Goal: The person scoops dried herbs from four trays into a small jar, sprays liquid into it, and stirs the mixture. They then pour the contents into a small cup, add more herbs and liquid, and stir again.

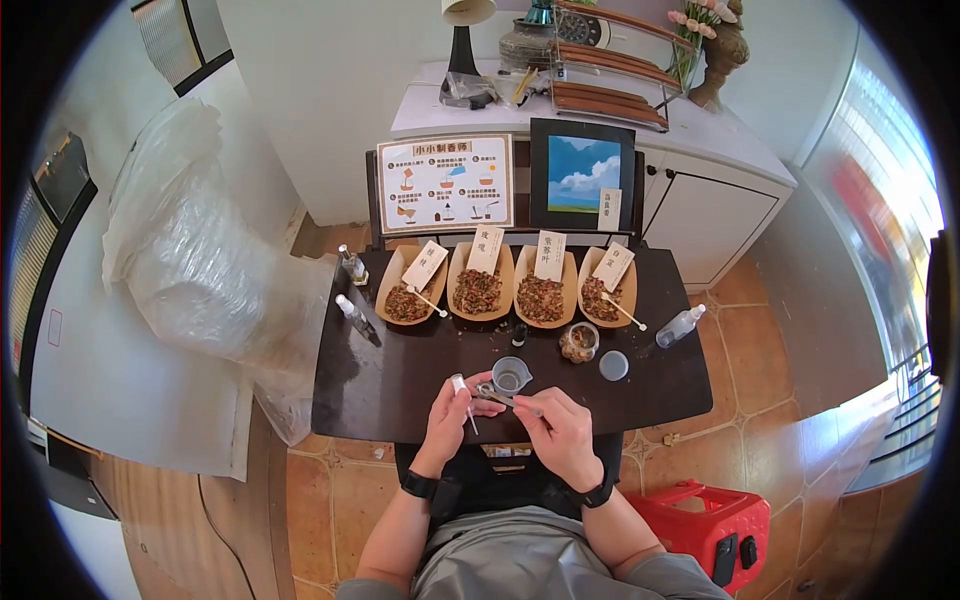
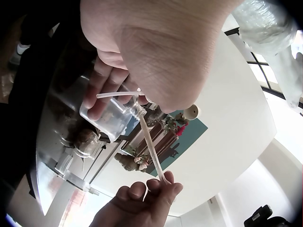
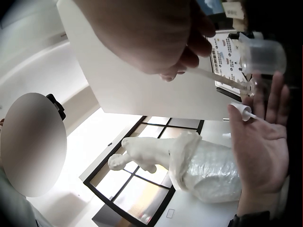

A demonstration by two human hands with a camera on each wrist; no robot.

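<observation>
My left hand (image 1: 447, 420) holds a white spray cap (image 1: 458, 383) by the thumb, its thin dip tube (image 2: 116, 94) sticking out. The same hand's fingers support a small clear bottle (image 3: 249, 87) with a threaded, uncapped neck. My right hand (image 1: 565, 435) pinches a slim translucent tube, like a dropper (image 2: 150, 146), slanting from the fingertips to the bottle's mouth. Whether its tip is inside, I cannot tell. A clear spouted measuring cup (image 1: 511, 375) stands on the table just beyond the left fingers.
Four paper trays (image 1: 458, 318) of dried plant bits with labels line the dark table (image 1: 640, 385). Around are a small dark bottle (image 1: 519, 334), an open jar (image 1: 579, 343), a round lid (image 1: 613, 366) and spray bottles (image 1: 682, 326). An instruction board (image 1: 445, 185) stands behind.
</observation>
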